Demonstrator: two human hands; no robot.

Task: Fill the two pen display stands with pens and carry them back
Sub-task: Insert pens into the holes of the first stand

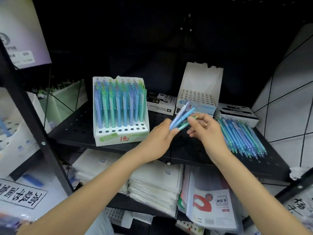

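A white display stand (121, 135) on the black shelf is nearly full of blue and green pens, with its front row of holes bare. A second stand (197, 96) behind my hands shows only bare holes. My left hand (157, 141) grips a small bundle of pens (183, 116) that fans up to the right. My right hand (205, 128) pinches the end of a green pen (193, 118) in that bundle. A heap of loose pens (243, 138) lies on the shelf at the right.
Black-and-white marker boxes (160, 103) (237, 114) stand behind and between the stands. The perforated black shelf (77, 128) has a slanted post (30, 116) at left. Stacked plastic folders (157, 180) and report covers (211, 204) fill the shelf below.
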